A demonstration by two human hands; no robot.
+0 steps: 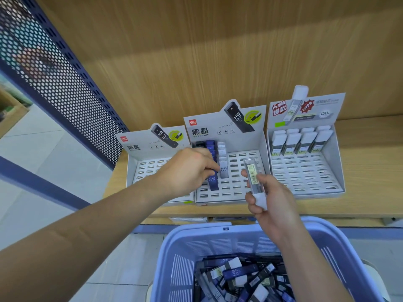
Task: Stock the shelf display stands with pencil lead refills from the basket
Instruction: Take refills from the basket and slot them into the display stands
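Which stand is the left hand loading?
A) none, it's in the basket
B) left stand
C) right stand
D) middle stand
D: the left hand pinches a blue refill standing in the middle stand, at the front of its blue column; the right hand holds a clear refill.
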